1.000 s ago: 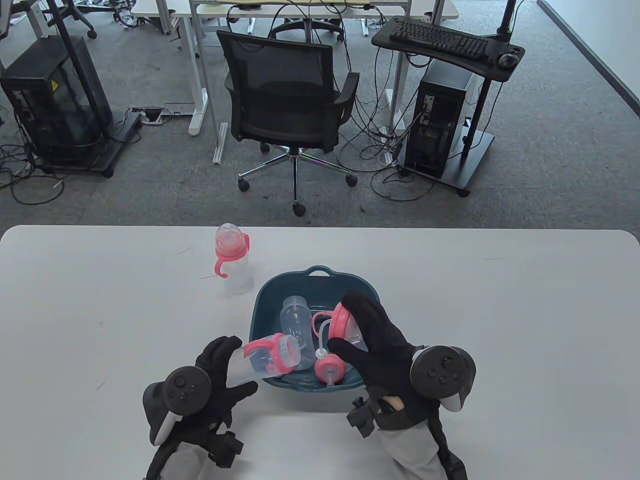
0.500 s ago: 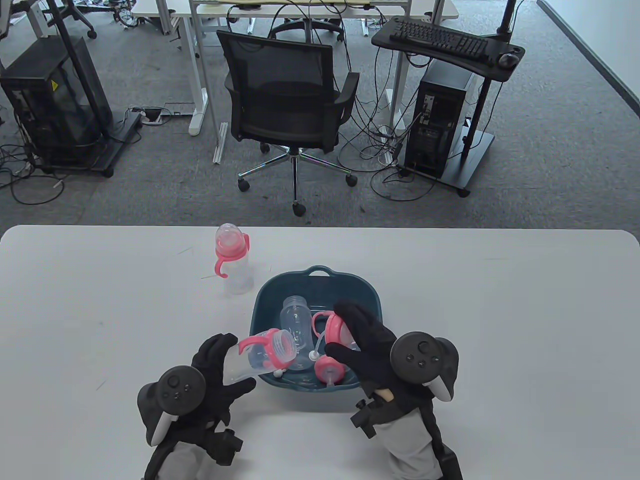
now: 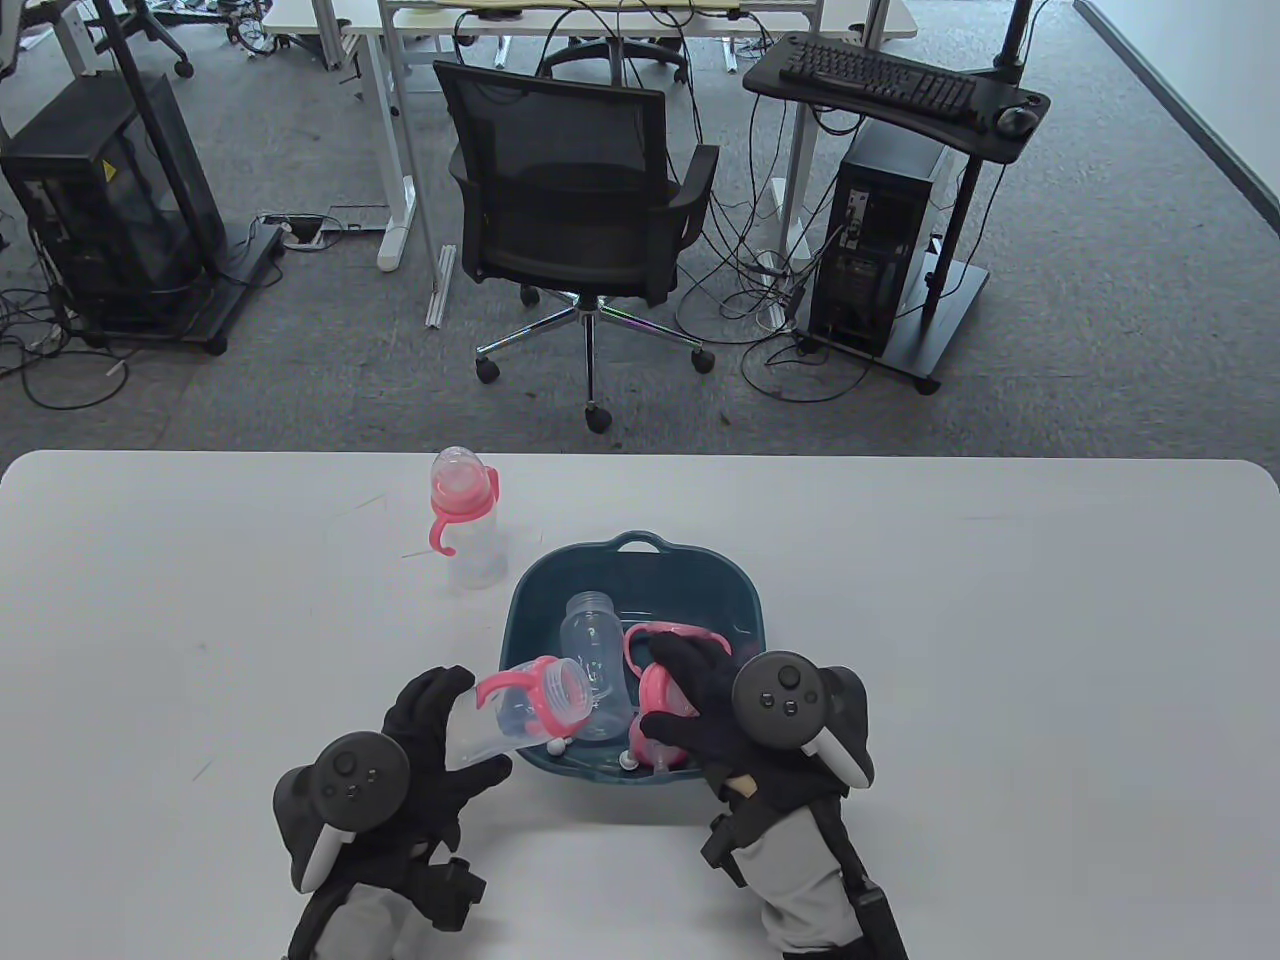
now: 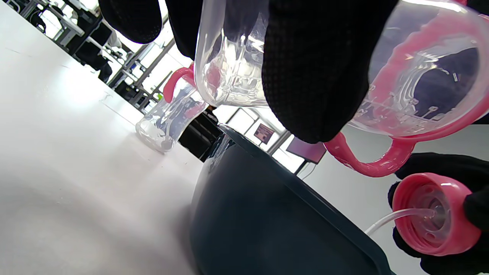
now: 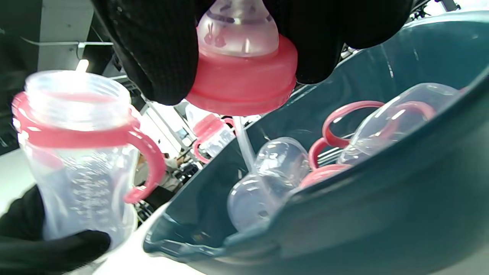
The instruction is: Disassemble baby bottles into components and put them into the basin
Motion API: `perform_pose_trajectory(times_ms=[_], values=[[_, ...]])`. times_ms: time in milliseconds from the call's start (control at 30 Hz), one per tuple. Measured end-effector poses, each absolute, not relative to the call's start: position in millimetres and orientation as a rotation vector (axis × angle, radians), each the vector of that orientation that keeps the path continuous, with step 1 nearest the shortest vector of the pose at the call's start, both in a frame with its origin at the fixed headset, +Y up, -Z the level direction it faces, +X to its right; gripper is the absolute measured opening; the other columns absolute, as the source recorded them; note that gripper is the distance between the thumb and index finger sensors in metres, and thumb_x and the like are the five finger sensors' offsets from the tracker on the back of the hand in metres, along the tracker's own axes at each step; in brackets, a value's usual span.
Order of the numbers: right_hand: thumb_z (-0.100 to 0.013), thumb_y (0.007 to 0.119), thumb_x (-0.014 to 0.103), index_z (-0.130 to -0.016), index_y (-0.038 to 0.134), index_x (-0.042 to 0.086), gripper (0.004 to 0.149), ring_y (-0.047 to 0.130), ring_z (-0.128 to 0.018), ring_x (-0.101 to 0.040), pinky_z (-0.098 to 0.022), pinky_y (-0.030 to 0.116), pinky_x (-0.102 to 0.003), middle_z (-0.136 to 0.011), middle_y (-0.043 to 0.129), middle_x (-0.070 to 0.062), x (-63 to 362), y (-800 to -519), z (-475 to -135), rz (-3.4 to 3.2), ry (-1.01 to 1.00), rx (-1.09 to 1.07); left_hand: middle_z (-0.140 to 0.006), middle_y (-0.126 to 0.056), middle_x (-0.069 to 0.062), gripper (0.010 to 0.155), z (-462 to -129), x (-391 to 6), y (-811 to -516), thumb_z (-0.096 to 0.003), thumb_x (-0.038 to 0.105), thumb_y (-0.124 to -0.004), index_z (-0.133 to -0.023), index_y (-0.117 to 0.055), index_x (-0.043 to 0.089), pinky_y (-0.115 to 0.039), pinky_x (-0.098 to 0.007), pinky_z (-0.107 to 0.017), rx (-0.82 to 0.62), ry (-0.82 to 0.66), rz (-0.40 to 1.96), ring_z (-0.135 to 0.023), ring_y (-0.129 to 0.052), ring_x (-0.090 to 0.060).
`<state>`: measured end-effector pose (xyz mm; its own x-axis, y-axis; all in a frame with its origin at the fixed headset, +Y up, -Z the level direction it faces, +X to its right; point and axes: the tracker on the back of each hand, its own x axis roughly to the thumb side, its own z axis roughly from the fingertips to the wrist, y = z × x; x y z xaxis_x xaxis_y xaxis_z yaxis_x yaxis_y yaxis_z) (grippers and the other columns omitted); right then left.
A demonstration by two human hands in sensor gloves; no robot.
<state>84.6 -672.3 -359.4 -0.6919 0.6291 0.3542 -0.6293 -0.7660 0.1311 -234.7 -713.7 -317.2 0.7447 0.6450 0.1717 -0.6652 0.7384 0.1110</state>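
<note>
Bottle, uncapped and tilted over the basin's near-left rim, is gripped by the left hand. The cap, with teat and straw, is grasped by the right hand, held low over the basin's near edge. Release of the cap seems called for next, then the bottle.

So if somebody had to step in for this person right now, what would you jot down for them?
Left hand: fingers grip an opened bottle body with its pink handle ring on, tilted at the basin's near left rim.
Right hand: grips the pink cap with teat and straw, low over the basin.
Done: a clear bottle body, a handle ring and another pink cap lie in the basin.
Left: drop the cap in, take the ring off the held body and put both in; then take apart the assembled bottle standing behind the basin's left.
</note>
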Motion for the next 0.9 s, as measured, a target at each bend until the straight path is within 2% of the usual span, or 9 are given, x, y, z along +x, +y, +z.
perform_pose_trajectory(times_ms=[133,400,600,700,900], values=[[-0.050,0.090,0.031,-0.111,0.056,0.017,0.071,0.072,-0.087,-0.051,-0.062,0.059,-0.065,-0.111,0.048,-0.026,78,-674,-359,2.468,-0.013,0.505,-0.111,-0.039,0.007,0.091,-318,-235,-714,-0.0353,0.039,-0.101,-0.104,-0.042,0.041,-0.051,-0.057,-0.077,0.170,-0.129,0.725,-0.108,-0.060,-0.030],[-0.050,0.090,0.029,-0.112,0.052,0.015,0.073,0.070,-0.090,-0.052,-0.063,0.057,-0.067,-0.112,0.053,-0.021,67,-680,-358,2.607,-0.039,0.519,-0.111,-0.039,0.007,0.091,-318,-235,-715,-0.0354,0.039,-0.101,-0.104,-0.041,0.041,-0.051,-0.057,-0.077,0.169,-0.130,0.724,-0.108,-0.060,-0.030],[-0.052,0.087,0.027,-0.111,0.052,0.016,0.070,0.062,-0.096,-0.052,-0.065,0.054,-0.069,-0.114,0.053,-0.018,66,-682,-359,2.605,-0.062,0.518,-0.111,-0.039,0.007,0.091,-318,-235,-715,-0.0354,0.039,-0.101,-0.104,-0.041,0.041,-0.051,-0.057,-0.077,0.166,-0.129,0.723,-0.108,-0.060,-0.030],[-0.052,0.087,0.029,-0.111,0.052,0.017,0.070,0.057,-0.100,-0.051,-0.066,0.051,-0.070,-0.116,0.050,-0.018,70,-675,-356,2.575,-0.114,0.514,-0.111,-0.039,0.007,0.091,-318,-235,-715,-0.0354,0.039,-0.101,-0.104,-0.041,0.041,-0.051,-0.057,-0.077,0.167,-0.130,0.722,-0.108,-0.060,-0.030],[-0.053,0.085,0.033,-0.112,0.052,0.017,0.069,0.057,-0.100,-0.050,-0.066,0.050,-0.069,-0.116,0.051,-0.018,73,-653,-347,2.426,-0.214,0.563,-0.111,-0.039,0.007,0.091,-318,-234,-716,-0.0355,0.039,-0.101,-0.104,-0.041,0.040,-0.051,-0.057,-0.077,0.162,-0.132,0.716,-0.108,-0.060,-0.030]])
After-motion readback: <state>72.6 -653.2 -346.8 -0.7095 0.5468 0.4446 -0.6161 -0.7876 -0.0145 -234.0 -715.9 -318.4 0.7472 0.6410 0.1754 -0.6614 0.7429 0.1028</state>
